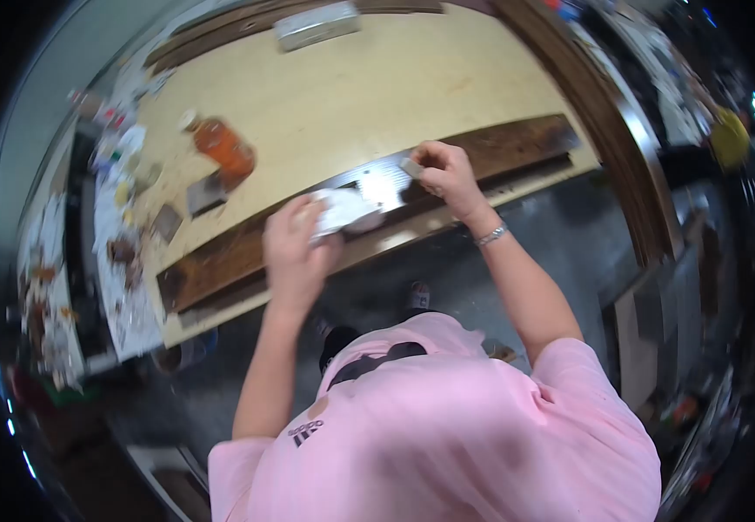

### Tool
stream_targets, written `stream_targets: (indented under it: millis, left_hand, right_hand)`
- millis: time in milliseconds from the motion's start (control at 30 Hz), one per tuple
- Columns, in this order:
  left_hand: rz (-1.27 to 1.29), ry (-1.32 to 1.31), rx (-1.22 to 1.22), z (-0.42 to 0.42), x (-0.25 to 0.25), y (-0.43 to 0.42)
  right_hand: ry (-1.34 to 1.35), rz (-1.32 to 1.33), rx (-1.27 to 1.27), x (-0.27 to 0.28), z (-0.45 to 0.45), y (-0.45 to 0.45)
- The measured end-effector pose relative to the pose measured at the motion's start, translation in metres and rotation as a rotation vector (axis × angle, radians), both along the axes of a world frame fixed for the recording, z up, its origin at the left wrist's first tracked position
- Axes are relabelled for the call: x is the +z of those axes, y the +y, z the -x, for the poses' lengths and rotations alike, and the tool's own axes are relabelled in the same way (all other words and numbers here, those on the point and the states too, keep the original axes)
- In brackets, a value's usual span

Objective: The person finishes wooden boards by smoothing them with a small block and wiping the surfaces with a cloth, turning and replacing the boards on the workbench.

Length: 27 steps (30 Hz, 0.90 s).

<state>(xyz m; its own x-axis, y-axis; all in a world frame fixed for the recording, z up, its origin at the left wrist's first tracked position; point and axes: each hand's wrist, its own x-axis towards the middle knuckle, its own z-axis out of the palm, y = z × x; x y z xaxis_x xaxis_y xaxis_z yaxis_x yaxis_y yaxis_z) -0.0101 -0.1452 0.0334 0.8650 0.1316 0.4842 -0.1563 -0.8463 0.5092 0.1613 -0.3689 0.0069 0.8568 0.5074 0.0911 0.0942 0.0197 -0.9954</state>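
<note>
A long dark brown board (517, 146) lies slantwise along the near edge of the pale table (351, 87), light glinting off its middle. My left hand (295, 244) is closed on a white cloth (341, 211) over the board. To the right, my right hand (449, 178) pinches a small greyish block (411, 167) just above the board. Whether the cloth and the block touch the board cannot be made out. The left hand is slightly blurred.
An orange bottle (224, 150) with a pale cap stands at the left, beside a dark grey block (207, 194). A silvery box (317, 26) rests at the far edge. Long brown mouldings (599, 96) run down the right side. A cluttered surface (116, 287) lies left.
</note>
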Motion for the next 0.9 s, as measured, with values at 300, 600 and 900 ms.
stream_targets:
  millis: [300,600,900]
  left_hand:
    - [0.199,0.010,0.711,0.143,-0.056,0.136]
    - [-0.274,-0.034,0.367,0.099,-0.061,0.089]
    - [1.027,-0.444,0.798,0.143,-0.009,0.180]
  right_hand:
    - [0.193,0.052,0.139,-0.013,-0.017,0.003]
    - [0.147,0.169,0.117,-0.008,-0.014,0.001]
    - [0.125,0.089,0.039,-0.013,-0.010,0.006]
